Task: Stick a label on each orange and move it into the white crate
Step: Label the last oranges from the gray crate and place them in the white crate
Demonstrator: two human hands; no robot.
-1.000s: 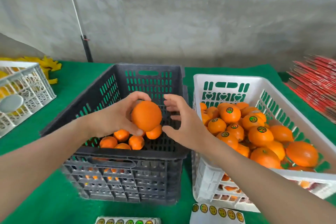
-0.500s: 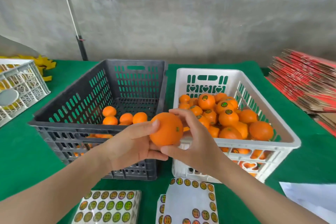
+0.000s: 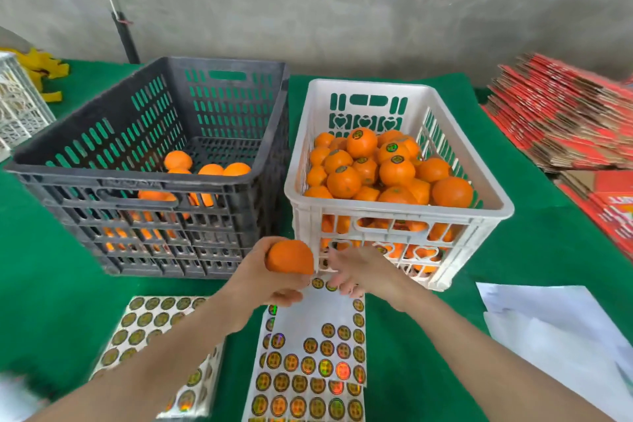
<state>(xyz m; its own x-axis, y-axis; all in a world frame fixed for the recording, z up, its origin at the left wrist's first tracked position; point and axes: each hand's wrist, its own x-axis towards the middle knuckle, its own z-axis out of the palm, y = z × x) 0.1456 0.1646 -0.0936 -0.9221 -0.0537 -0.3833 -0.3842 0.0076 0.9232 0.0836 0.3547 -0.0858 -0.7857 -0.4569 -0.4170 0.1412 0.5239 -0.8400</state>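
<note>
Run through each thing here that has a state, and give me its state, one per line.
Left hand: grips an orange.
That orange: no label showing.
Right hand: fingertips at label sheet's top; pinch unclear.
Label sheet: partly used.
Black crate: nearly empty.
White crate: heaped with oranges, many labelled.
</note>
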